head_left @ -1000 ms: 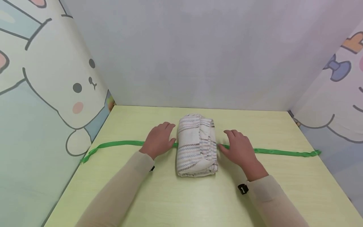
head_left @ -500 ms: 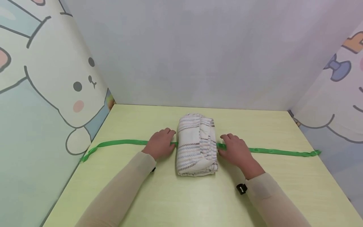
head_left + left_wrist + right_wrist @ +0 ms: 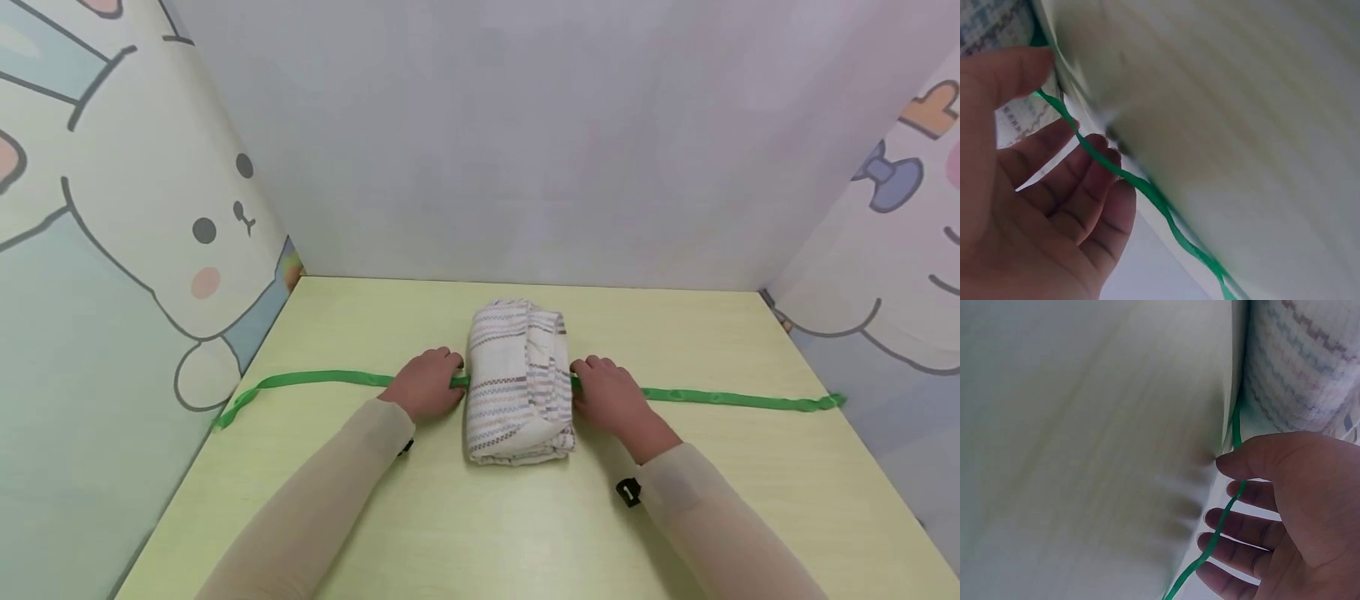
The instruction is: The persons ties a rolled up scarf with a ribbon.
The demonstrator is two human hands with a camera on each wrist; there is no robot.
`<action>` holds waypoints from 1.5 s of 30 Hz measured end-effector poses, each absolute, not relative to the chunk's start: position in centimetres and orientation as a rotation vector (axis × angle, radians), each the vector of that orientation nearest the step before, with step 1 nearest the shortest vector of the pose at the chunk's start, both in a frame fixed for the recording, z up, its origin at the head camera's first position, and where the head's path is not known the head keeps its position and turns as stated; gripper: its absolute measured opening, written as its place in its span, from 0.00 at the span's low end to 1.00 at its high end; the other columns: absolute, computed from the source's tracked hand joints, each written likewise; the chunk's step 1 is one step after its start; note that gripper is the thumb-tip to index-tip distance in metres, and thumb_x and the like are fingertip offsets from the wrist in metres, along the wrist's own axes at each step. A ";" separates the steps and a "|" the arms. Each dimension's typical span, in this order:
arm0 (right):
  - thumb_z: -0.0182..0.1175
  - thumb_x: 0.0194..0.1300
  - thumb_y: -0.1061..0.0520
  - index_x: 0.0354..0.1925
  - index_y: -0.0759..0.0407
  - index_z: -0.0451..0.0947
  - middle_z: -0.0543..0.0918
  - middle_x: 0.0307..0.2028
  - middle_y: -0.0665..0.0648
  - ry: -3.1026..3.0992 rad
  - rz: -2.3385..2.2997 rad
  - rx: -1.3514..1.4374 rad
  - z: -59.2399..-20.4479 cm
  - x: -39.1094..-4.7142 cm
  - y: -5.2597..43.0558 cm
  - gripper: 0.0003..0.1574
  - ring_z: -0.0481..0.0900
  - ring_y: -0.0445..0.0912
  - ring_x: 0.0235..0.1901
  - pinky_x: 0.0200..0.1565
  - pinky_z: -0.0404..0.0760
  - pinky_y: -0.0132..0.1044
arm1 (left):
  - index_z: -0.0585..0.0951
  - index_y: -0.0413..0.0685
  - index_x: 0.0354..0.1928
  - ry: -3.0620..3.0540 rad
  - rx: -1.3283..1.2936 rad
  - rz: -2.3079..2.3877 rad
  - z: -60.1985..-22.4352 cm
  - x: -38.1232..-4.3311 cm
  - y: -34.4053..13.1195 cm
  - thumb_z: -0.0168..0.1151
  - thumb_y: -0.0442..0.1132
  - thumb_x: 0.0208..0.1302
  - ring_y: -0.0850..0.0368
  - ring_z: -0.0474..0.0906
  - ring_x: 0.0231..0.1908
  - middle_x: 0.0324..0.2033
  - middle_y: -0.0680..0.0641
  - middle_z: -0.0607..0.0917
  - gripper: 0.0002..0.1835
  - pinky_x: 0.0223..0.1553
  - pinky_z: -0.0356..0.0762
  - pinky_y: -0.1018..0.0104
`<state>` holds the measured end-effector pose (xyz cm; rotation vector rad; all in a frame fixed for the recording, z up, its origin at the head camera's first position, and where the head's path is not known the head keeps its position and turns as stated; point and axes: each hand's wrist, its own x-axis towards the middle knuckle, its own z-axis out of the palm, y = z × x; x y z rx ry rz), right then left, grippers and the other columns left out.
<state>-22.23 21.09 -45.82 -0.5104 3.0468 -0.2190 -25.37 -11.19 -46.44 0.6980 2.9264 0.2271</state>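
Note:
A folded striped cloth (image 3: pixel 510 383) lies on the table across a green ribbon (image 3: pixel 322 377), which comes out from under it on both sides. Beside the cloth's left side is my left hand (image 3: pixel 425 385), over the ribbon. In the left wrist view its thumb (image 3: pixel 1019 72) and fingers stand apart, loosely bent, with the ribbon passing between them. Close to the cloth's right side, my right hand (image 3: pixel 609 398) reaches over the ribbon. Its thumb (image 3: pixel 1254 456) hides part of the ribbon in the right wrist view, and the ribbon runs across the bent fingers.
The pale yellow table (image 3: pixel 487 533) ends at a plain grey back wall (image 3: pixel 510 150). Side panels with cartoon animals (image 3: pixel 135 233) stand left and right. The ribbon's right end (image 3: pixel 832 402) reaches near the table's right edge.
Both hands have lowered toward the ribbon, with fingers more bent. My right hand has moved left, up to the cloth's side. The cloth and the ribbon's ends have stayed in place.

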 end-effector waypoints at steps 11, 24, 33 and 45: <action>0.62 0.72 0.59 0.51 0.65 0.78 0.79 0.38 0.60 3.050 -0.108 -0.546 -45.6 -22.1 20.6 0.13 0.78 0.58 0.42 0.46 0.79 0.57 | 0.80 0.51 0.45 2.861 0.635 0.364 -46.6 -25.5 -10.5 0.63 0.45 0.72 0.55 0.77 0.39 0.35 0.54 0.80 0.07 0.45 0.77 0.58; 0.59 0.72 0.63 0.52 0.67 0.76 0.76 0.38 0.60 2.988 -0.226 -0.469 -45.4 -22.2 20.7 0.13 0.77 0.54 0.36 0.37 0.80 0.49 | 0.78 0.51 0.45 2.861 0.661 0.244 -46.4 -25.8 -10.8 0.56 0.36 0.71 0.57 0.74 0.33 0.35 0.52 0.75 0.05 0.39 0.77 0.60; 0.53 0.70 0.66 0.49 0.69 0.73 0.74 0.36 0.61 2.978 -0.235 -0.406 -44.8 -22.9 21.0 0.11 0.74 0.52 0.31 0.34 0.79 0.47 | 0.79 0.50 0.41 2.962 0.661 0.113 -45.9 -26.2 -10.7 0.58 0.36 0.71 0.57 0.75 0.31 0.32 0.52 0.77 0.02 0.33 0.77 0.61; 0.48 0.78 0.61 0.52 0.70 0.73 0.77 0.41 0.64 3.004 -0.350 -0.250 -44.6 -23.5 21.1 0.13 0.78 0.53 0.37 0.39 0.82 0.48 | 0.79 0.50 0.39 3.012 0.492 0.419 -44.6 -26.6 -10.2 0.52 0.38 0.74 0.54 0.73 0.33 0.33 0.51 0.78 0.07 0.36 0.75 0.60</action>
